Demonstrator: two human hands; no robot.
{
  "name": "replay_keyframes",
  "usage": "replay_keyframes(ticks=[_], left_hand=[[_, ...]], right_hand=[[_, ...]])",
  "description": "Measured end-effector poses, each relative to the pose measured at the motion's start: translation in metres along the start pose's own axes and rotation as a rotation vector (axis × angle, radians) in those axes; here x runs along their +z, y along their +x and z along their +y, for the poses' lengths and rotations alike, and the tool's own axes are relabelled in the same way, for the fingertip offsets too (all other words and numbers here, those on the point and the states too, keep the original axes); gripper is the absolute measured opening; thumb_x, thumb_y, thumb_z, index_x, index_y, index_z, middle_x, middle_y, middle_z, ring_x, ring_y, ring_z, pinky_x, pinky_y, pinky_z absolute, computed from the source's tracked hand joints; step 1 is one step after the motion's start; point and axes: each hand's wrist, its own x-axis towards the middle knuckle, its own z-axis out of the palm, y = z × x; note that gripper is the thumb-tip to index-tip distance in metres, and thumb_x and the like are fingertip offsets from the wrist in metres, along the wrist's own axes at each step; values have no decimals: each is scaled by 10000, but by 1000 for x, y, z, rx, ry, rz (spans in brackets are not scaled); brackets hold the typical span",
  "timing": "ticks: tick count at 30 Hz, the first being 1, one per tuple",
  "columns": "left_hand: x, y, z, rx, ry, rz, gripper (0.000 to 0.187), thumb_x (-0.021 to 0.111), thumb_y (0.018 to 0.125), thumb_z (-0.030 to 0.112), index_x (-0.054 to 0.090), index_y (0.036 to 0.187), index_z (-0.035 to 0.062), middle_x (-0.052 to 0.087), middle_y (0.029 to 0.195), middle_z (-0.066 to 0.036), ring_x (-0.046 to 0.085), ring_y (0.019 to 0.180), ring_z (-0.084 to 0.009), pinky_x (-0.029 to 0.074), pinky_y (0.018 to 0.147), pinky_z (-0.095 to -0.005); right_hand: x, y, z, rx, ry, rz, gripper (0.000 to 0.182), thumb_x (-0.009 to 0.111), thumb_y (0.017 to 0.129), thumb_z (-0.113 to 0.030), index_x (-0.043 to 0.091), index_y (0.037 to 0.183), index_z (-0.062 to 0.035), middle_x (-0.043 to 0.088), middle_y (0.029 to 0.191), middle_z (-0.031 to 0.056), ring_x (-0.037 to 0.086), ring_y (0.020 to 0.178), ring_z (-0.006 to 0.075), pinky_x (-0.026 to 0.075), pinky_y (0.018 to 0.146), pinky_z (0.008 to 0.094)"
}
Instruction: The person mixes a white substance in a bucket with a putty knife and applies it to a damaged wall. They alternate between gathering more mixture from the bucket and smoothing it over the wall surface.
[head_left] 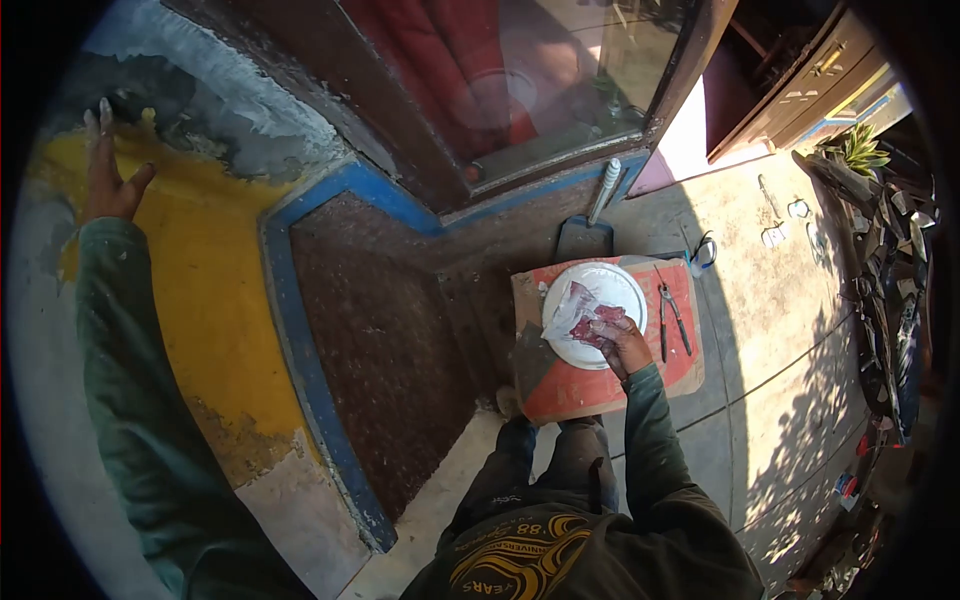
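Observation:
My left hand [112,185] is raised to the wall at the far left, fingers stretched out against its patched grey and yellow surface [215,270]. Whitish dust marks the fingertips. In front of my body, my right hand [624,345] is closed on a crumpled clear plastic bag [573,305] with reddish and white patches. The bag overlaps a round white lid [610,282] that lies on a red printed cardboard sheet [570,388]. Right of the lid are pliers [676,318] with dark handles, and a thin dark tool [662,330] beside them.
A dustpan [585,240] with a white handle stands behind the cardboard, near the glazed door [560,90]. Blue trim [285,350] borders the wall and a dark recess. Small items [775,235] lie on sunlit concrete; a scrap pile [890,300] lines the right.

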Motion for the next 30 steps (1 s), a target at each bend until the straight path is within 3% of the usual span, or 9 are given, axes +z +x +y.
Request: replay_keyframes(ticks=[4, 5, 6, 9, 13, 15, 20, 24, 30], left_hand=[[4, 1, 27, -81, 41, 43, 1081, 769, 694, 98, 185, 1600, 190, 98, 1646, -233, 139, 1515, -406, 214, 1205, -466], [5, 1, 29, -100, 56, 54, 1112, 783, 676, 120, 172, 1602, 201, 95, 1647, -231, 141, 1509, -423, 208, 1208, -472], [6, 2, 31, -119, 71, 63, 1142, 797, 658, 143, 160, 1604, 212, 92, 1647, -229, 143, 1503, -439, 203, 1210, -478], [5, 2, 38, -161, 69, 45, 1195, 812, 632, 175, 123, 1607, 214, 91, 1647, -228, 144, 1495, -459, 194, 1215, -486], [2, 2, 43, -186, 81, 26, 1210, 814, 626, 189, 107, 1608, 219, 85, 1649, -224, 148, 1491, -466, 194, 1217, -490], [1, 2, 45, -200, 72, 6, 1210, 811, 635, 177, 93, 1607, 230, 68, 1653, -213, 139, 1485, -490, 201, 1214, -505], [1, 2, 54, -265, 68, -16, 1207, 816, 653, 170, 81, 1607, 244, 43, 1660, -194, 124, 1479, -515, 224, 1201, -531], [2, 1, 58, -291, 65, -19, 1203, 820, 670, 186, 68, 1607, 248, 25, 1664, -179, 117, 1474, -529, 242, 1190, -547], [0, 2, 62, -309, 40, -28, 1217, 821, 676, 198, 38, 1607, 248, 1, 1666, -171, 109, 1473, -535, 243, 1188, -553]], right_hand=[[140, 32, 22, -181, -83, -80, 294, 654, 922, -32, 619, 1211, 4, 704, 1092, 88, 692, 986, 190, 559, 877, 336], [176, 42, 30, -237, -68, -100, 333, 682, 921, -94, 639, 1238, -3, 704, 1078, 40, 660, 952, 116, 517, 810, 277], [215, 49, 33, -227, -43, -88, 335, 664, 929, -97, 631, 1247, 3, 696, 1074, 31, 649, 926, 99, 506, 793, 259], [297, 91, 66, -391, 105, -174, 304, 602, 955, -65, 595, 1253, -3, 671, 1150, 59, 657, 989, 136, 525, 820, 289], [389, 117, 87, -378, 304, -98, 301, 553, 954, -40, 576, 1251, 10, 646, 1150, 75, 637, 985, 152, 514, 848, 306], [414, 130, 96, -347, 355, -36, 301, 536, 953, -34, 572, 1247, 15, 640, 1141, 78, 629, 975, 155, 508, 857, 310], [438, 153, 104, -538, 115, 233, 308, 531, 938, -42, 574, 1234, 28, 637, 1124, 92, 614, 971, 175, 476, 874, 324], [449, 153, 91, -518, 153, 269, 338, 527, 928, -34, 567, 1254, 45, 643, 1154, 115, 622, 1001, 194, 474, 884, 327], [462, 167, 88, -566, 146, 327, 361, 530, 921, -26, 567, 1267, 69, 655, 1189, 208, 650, 1055, 298, 487, 909, 388]])
